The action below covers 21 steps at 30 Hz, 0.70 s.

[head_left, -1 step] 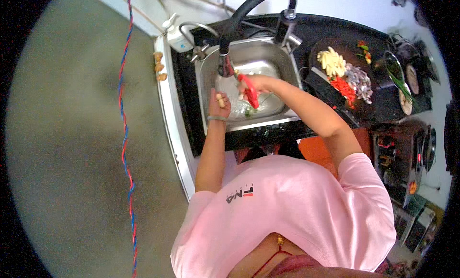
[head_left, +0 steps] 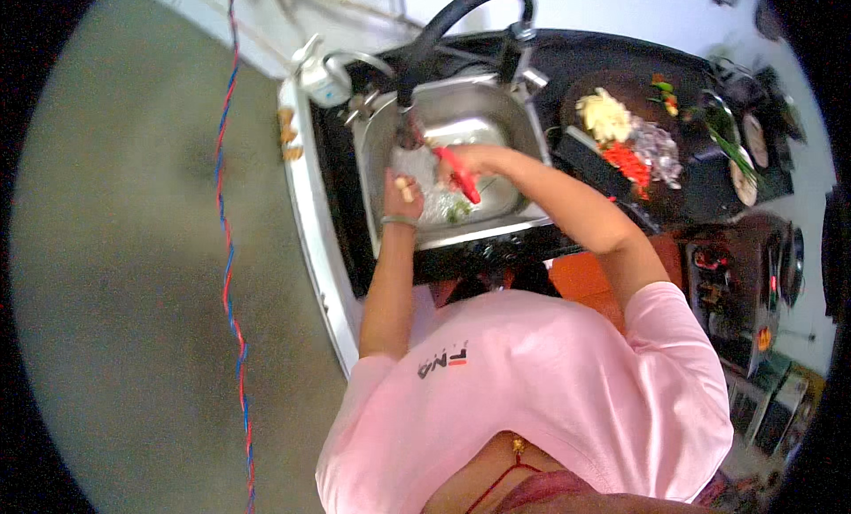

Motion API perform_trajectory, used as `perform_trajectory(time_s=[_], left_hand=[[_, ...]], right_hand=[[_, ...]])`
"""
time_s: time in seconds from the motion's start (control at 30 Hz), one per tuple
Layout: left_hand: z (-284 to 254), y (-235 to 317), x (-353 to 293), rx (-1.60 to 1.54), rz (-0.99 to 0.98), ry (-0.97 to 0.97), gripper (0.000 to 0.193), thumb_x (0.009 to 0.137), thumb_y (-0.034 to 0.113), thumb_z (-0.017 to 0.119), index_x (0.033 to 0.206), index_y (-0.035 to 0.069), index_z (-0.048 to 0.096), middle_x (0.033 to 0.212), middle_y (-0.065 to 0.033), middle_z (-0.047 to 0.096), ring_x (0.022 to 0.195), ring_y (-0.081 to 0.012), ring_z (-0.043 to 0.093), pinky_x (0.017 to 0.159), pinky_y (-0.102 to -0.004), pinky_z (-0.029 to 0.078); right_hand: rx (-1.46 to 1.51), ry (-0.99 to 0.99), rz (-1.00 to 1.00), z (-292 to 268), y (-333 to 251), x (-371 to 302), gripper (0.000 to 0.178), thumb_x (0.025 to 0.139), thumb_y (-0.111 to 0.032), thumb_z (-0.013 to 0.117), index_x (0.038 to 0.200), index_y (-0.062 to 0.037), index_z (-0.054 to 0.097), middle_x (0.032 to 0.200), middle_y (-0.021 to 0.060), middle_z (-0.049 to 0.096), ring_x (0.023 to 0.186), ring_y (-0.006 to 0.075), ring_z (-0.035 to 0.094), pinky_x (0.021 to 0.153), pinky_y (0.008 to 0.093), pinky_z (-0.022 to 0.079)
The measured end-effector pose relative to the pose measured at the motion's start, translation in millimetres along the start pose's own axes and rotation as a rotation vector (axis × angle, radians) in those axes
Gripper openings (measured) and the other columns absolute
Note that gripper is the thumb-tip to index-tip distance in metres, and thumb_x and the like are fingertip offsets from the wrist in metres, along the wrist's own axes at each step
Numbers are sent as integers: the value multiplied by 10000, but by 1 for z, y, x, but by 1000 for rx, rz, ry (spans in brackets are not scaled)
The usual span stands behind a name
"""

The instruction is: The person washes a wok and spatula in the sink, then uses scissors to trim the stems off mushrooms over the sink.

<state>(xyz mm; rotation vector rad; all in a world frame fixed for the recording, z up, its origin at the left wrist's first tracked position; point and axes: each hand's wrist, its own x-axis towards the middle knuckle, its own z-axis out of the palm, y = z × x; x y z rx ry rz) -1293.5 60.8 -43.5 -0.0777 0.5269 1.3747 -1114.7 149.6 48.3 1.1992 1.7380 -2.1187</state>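
Observation:
Over the left side of the steel sink [head_left: 519, 223], my left hand [head_left: 401, 198] is curled palm up around small pale pieces [head_left: 405, 189], perhaps garlic or ginger. My right hand [head_left: 472, 162] is closed on a red-handled tool [head_left: 459, 174] just to the right; its working end is hard to make out. Just above the hands hangs the spray head of the black faucet [head_left: 408, 126]. Splashing water [head_left: 433, 198] covers the sink bottom below them, with green scraps [head_left: 457, 212] lying in it.
On the right, a round dark board [head_left: 612, 81] carries pale sliced pieces [head_left: 606, 115], chopped red pepper [head_left: 628, 166] and purplish chopped onion [head_left: 658, 149]. A broad dark blade [head_left: 581, 155] lies beside them. A white bottle [head_left: 319, 78] stands left of the faucet. Long green stalks [head_left: 734, 151] lie far right.
The whole view has shifted slightly, carrying the sink and faucet a little left. The water in the sink looks more splashed and bubbly. Both hands keep nearly the same places and holds.

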Motion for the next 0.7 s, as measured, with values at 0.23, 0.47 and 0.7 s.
perform_trajectory(time_s=[0.23, 0.47, 0.7], left_hand=[[33, -22, 56, -16, 126, 85, 188, 873, 162, 473, 996, 27, 519, 853, -87, 559, 687, -172, 525, 559, -225, 485], [-4, -23, 67, -184, -139, 2, 226, 883, 282, 474, 931, 63, 496, 747, -67, 529, 504, -134, 461, 385, -201, 387], [29, -36, 22, -189, 103, 398, 232, 897, 289, 454, 941, 66, 497, 758, -87, 548, 609, -190, 519, 466, -255, 457]], right_hand=[[-945, 85, -35, -20, -18, -43, 550, 734, -303, 546, 1130, 66, 452, 964, 222, 590, 842, 342, 574, 738, 438, 413], [-1438, 501, -155, -16, -31, -127, 641, 656, -393, 594, 1186, -55, 470, 983, 140, 607, 1013, 293, 504, 870, 470, 329], [-1622, 561, -212, -68, -38, -203, 469, 631, -313, 637, 1036, -101, 537, 975, 204, 518, 974, 320, 473, 772, 463, 414]])
